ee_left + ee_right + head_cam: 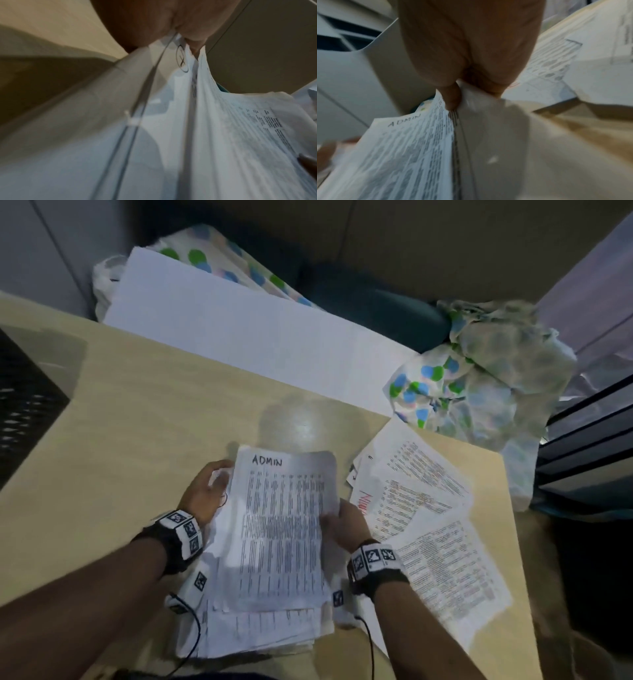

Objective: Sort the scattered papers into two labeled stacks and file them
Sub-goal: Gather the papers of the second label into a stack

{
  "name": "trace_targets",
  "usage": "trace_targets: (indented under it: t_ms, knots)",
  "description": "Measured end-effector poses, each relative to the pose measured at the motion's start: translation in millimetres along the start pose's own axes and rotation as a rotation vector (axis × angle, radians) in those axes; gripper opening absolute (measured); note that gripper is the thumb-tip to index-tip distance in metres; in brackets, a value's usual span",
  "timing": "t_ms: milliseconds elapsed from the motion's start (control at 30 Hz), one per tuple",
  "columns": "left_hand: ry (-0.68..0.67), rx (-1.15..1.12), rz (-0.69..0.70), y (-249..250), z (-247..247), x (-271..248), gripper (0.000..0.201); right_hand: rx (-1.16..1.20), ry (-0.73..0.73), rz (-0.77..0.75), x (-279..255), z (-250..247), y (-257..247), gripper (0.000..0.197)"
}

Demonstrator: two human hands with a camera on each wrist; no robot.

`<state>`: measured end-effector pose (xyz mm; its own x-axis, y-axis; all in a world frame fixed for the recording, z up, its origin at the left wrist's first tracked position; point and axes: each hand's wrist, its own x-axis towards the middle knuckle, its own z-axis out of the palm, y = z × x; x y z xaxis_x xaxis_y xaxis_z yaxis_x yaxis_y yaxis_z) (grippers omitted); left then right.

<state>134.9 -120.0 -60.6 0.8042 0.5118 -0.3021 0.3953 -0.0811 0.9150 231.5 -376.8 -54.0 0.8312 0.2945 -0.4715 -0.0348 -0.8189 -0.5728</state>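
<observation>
- The left hand (205,493) gripped the left edge of a sheaf of printed papers (284,529), its fingers curled round the upper left corner — the left wrist view showed the sheets fanned apart under that hold.
- The right hand (346,525) pinched the sheaf's right edge, thumb (452,97) on the printed face and the other fingers behind it.
- The top sheet bore the handwritten word "ADMIN" (267,461) and was held just above the pale wooden bench (137,412).
- More papers (260,631) lay on the bench under the wrists.
- A second loose spread of sheets (428,508) — one with red writing — lay just to the right.
- A dotted cloth (479,378) was bunched at the bench's far right corner.
</observation>
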Motion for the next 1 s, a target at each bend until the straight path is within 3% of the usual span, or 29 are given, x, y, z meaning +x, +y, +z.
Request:
trace_targets:
  t_ms: [133, 233, 333, 433, 500, 600, 733, 833, 900, 1000]
  knots:
    - [-0.028, 0.090, -0.075, -2, -2, 2, 0.047, -0.097, -0.127, -0.042, 5, 4, -3, 0.044]
    - [-0.093, 0.025, -0.070, 0, 1, -1, 0.043, 0.119, 0.036, -0.082, 9, 2, -8, 0.063]
    - [-0.160, -0.084, -0.046, 11, 13, -9, 0.060, 0.316, 0.154, -0.110, 7, 3, -16, 0.072]
    - [-0.197, -0.157, -0.059, 14, 19, -13, 0.068, 0.069, 0.052, -0.187, 4, 15, -17, 0.061]
    - [-0.235, -0.105, -0.041, 15, 19, -13, 0.056, -0.072, 0.044, -0.184, 6, 18, -15, 0.047]
    - [-0.253, -0.057, -0.033, 18, 15, -14, 0.038, -0.026, 0.102, -0.233, 7, 15, -13, 0.044]
    - [-0.292, 0.020, 0.047, 14, 16, -14, 0.053, -0.126, 0.002, -0.323, 5, 17, -9, 0.043]
    - [-0.338, 0.022, 0.031, 13, 22, -13, 0.038, -0.174, -0.034, -0.339, 5, 11, -7, 0.047]
    - [-0.318, 0.080, 0.058, 13, 26, -11, 0.028, -0.203, -0.041, -0.377, 3, -4, -8, 0.047]
    - [-0.238, 0.089, 0.081, 6, 28, -6, 0.031, -0.209, 0.033, -0.347, 2, -47, 6, 0.041]
